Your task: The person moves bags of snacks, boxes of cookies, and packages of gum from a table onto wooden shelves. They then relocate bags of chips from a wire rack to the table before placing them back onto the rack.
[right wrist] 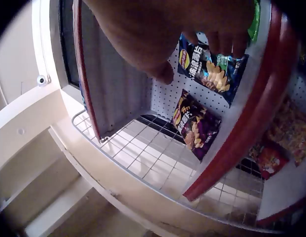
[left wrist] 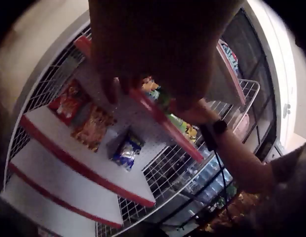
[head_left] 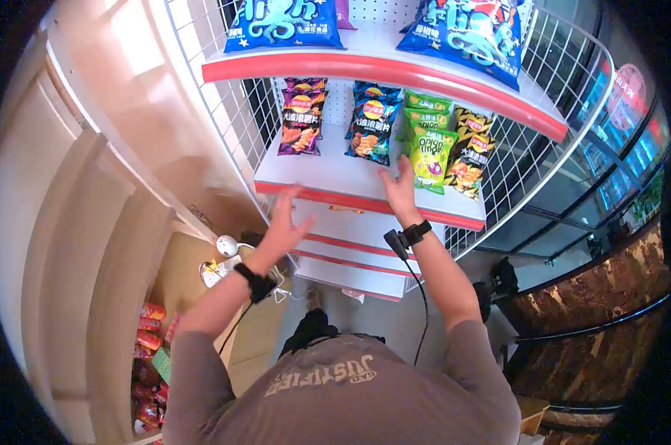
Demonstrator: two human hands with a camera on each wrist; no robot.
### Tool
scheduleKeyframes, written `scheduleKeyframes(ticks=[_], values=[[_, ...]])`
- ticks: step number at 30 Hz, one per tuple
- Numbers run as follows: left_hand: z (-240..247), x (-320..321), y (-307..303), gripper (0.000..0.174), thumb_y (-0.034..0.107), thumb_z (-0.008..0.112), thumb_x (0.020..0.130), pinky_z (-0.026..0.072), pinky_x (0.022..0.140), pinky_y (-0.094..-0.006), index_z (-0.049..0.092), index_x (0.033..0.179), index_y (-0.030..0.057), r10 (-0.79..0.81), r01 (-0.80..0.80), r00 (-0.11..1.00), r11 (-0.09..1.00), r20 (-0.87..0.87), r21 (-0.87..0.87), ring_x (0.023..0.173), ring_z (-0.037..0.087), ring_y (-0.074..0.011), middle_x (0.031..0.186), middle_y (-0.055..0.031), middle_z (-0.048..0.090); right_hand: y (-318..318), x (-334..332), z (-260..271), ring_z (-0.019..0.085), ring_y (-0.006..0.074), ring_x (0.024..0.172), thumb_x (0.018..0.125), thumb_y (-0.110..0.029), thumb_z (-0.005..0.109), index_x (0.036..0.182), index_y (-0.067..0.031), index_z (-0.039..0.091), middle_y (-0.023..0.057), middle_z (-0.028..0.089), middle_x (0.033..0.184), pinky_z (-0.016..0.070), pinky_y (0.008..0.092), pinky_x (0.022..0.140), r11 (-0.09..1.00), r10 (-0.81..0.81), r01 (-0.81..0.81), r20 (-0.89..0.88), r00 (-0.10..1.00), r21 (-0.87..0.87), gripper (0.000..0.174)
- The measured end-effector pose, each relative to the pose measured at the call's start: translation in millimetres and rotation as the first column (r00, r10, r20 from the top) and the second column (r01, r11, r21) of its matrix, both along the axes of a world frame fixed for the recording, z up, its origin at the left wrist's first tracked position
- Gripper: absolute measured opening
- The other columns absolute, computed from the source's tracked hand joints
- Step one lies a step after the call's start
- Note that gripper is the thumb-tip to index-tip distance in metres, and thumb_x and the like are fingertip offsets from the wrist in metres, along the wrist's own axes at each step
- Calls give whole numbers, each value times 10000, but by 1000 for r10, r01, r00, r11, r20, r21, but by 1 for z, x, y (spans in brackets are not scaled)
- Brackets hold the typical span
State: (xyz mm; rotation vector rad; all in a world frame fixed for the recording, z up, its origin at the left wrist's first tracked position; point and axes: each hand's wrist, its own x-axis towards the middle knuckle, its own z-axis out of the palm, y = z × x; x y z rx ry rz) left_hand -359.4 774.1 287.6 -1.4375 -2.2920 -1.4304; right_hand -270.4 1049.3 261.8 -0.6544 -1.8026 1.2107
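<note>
In the head view my right hand (head_left: 401, 194) reaches over the shelf's red front edge, fingers spread and nothing between them. Close to its fingertips stand a blue-black chip bag (head_left: 372, 127) and a green snack bag (head_left: 430, 159). My left hand (head_left: 282, 228) hangs at the left part of the same edge, thumb apart from the fingers, holding nothing. Further in on that side is a purple-black chip bag (head_left: 301, 122). The right wrist view has my right hand (right wrist: 158, 37) overlapping the blue-black bag (right wrist: 212, 69). My left hand (left wrist: 153, 54) looks dark in the left wrist view.
Yellow-black chip bags (head_left: 469, 156) stand at the shelf's right end. Large blue snack bags (head_left: 283, 26) lie on the shelf above. White wire side panels (head_left: 558, 96) enclose the rack, and lower shelves (head_left: 350, 274) step down below. Red packages (head_left: 149, 341) sit at lower left.
</note>
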Motion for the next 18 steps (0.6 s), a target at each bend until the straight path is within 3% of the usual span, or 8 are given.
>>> scheduleKeyframes(ticks=[5,6,8,11,12,15,16,18], values=[[5,-124,86,626,235,698,765,409,909,-384,411,1243,-50,46,-118,977,929,206,352,1116,475,-278,1173,-198,489,43,-52,5,397,373,1234,720,-287,714,1311,129,311,306,412,1298,314,386,1034,1000,-11,12,34,999,-14,827],[4,-143,99,626,235,698,765,409,909,-384,411,1243,-50,39,-116,977,922,209,369,1116,475,-278,1173,-198,489,52,-64,3,416,363,1217,727,-267,699,1309,131,308,299,430,1284,321,374,1026,1000,-15,16,36,999,-27,807],[12,-167,117,722,313,715,745,452,840,-365,405,1218,-136,377,-430,900,848,219,308,1013,549,-287,1124,-229,524,65,-84,8,457,330,1175,738,-225,673,1304,129,304,274,464,1254,340,356,1006,992,20,-17,23,1000,-122,762],[43,-181,127,815,376,719,729,502,710,-344,378,1223,-175,314,-441,827,877,466,191,933,593,-286,1147,-269,512,63,-105,35,506,253,1075,737,-165,647,1289,84,313,182,514,1179,378,323,950,936,68,-94,-89,994,-339,691],[10,-220,140,832,391,713,735,514,592,-310,360,1246,-163,300,-422,849,880,436,218,895,619,-280,1170,-275,506,72,-114,29,505,256,1078,736,-171,645,1295,75,310,179,515,1181,378,326,946,930,106,-134,-101,989,-342,696],[13,-237,149,866,412,715,733,518,599,-314,335,1280,-142,135,-304,865,907,484,291,927,618,-274,1199,-271,493,94,-135,10,530,224,1025,751,-141,622,1295,-4,336,128,528,1160,404,320,908,927,171,-184,-69,983,-325,630],[6,-244,154,859,419,713,740,498,774,-341,332,1299,-111,107,-301,826,914,553,272,1031,577,-301,1233,-256,483,85,-133,24,526,223,1039,755,-150,637,1290,-2,346,125,528,1165,400,322,914,932,220,-212,-3,975,-293,627],[-7,-256,160,845,413,713,744,446,862,-348,337,1302,-97,109,-273,869,919,482,283,1086,540,-308,1245,-253,478,91,-137,22,478,217,1130,760,-241,701,1299,13,361,128,512,1215,350,322,975,905,374,-340,99,922,-258,686]])
